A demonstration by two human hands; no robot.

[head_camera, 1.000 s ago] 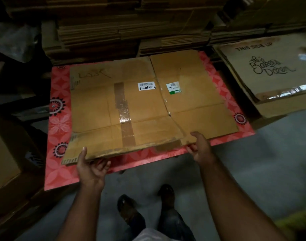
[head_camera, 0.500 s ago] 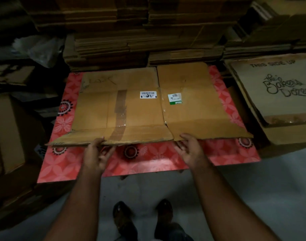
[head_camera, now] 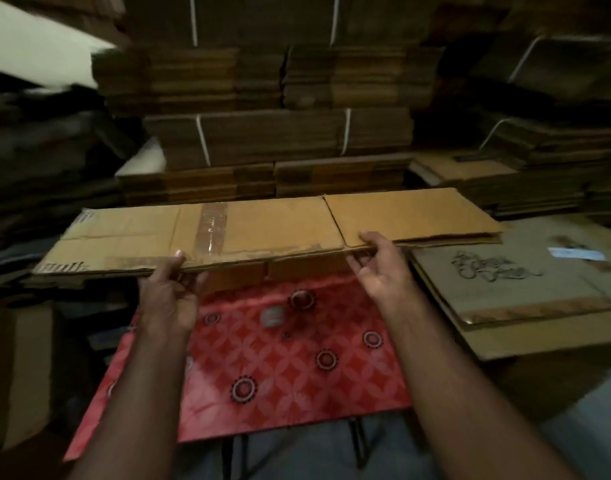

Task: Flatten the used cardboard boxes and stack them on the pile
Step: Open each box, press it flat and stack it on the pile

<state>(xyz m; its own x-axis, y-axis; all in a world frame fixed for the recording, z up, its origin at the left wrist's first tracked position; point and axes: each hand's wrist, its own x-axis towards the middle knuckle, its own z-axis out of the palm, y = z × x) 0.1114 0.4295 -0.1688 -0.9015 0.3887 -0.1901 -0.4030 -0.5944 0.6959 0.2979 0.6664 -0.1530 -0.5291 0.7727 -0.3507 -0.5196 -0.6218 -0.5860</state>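
A flattened brown cardboard box (head_camera: 262,226) with a strip of clear tape hangs nearly level above the red patterned table (head_camera: 297,362). My left hand (head_camera: 169,292) grips its near edge, thumb on top and fingers underneath. My right hand (head_camera: 380,268) holds the same edge further right, thumb on top with fingers curled below. Behind the box rise tall piles of bundled flat cardboard (head_camera: 276,140).
A flat box with handwritten script (head_camera: 512,278) lies on a low pile to the right. More cardboard stacks (head_camera: 546,168) fill the back right and dark clutter the left. A small round object (head_camera: 272,316) sits on the red table. Folding table legs and grey floor show below.
The flattened box has been lifted off the red table and raised toward the back piles. Both hands rose with it, and my view tilted upward.
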